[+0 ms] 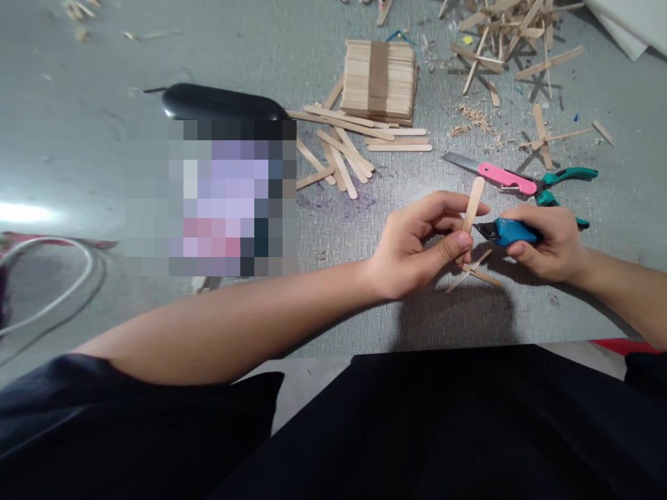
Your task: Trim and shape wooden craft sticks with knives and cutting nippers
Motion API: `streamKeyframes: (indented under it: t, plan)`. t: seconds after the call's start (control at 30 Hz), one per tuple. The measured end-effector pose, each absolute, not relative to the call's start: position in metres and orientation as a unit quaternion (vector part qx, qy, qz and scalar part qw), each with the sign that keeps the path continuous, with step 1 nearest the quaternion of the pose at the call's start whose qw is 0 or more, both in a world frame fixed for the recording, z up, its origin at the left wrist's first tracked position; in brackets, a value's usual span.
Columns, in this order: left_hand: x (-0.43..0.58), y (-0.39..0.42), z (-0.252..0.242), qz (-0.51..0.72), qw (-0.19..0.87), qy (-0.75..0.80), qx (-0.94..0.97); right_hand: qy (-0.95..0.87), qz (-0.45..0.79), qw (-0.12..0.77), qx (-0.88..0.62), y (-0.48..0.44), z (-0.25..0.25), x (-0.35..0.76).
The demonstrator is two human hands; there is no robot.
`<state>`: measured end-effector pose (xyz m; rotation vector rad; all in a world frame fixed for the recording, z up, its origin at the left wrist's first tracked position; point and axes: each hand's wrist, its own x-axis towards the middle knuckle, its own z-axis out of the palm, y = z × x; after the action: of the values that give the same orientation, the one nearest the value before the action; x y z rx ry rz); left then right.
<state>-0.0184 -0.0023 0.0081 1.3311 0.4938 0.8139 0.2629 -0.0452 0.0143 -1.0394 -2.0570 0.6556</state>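
A wooden stick (474, 203) is pinched between the thumb and fingers of my left hand (424, 243), its rounded upper end pointing away from me. My right hand (549, 243) grips a blue cutter (515, 232), whose dark tip is at the edge of the stick. Thin crossed sticks (482, 276) show just below my left fingertips; whether they touch the hand I cannot tell. Beyond my hands lies a pink utility knife (505, 178) with its blade out, over green-handled pliers (570, 176) that are partly behind my right hand.
A banded bundle of sticks (357, 76) stands at the back, loose sticks (341, 156) before it. Crossed stick pieces (521, 35) and shavings (476, 119) lie back right. On the left are a black case (224, 102), a blurred-out patch and a white cable (86, 260).
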Motion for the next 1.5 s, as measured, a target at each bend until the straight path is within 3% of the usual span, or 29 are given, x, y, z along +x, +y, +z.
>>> streamKeyframes:
  t: [1.0, 1.23, 1.5]
  plan:
    - [-0.017, -0.009, -0.009, 0.438, 0.595, 0.108, 0.666, -0.829, 0.253, 0.305, -0.394, -0.05, 0.011, 0.268]
    - [-0.017, -0.008, 0.0, 0.358, 0.735, 0.12, 0.564, -0.825, 0.268, 0.316, -0.383, -0.047, 0.014, 0.266]
    - [-0.018, -0.006, 0.001, 0.348, 0.751, 0.127, 0.546, -0.829, 0.261, 0.314, -0.382, -0.046, 0.018, 0.265]
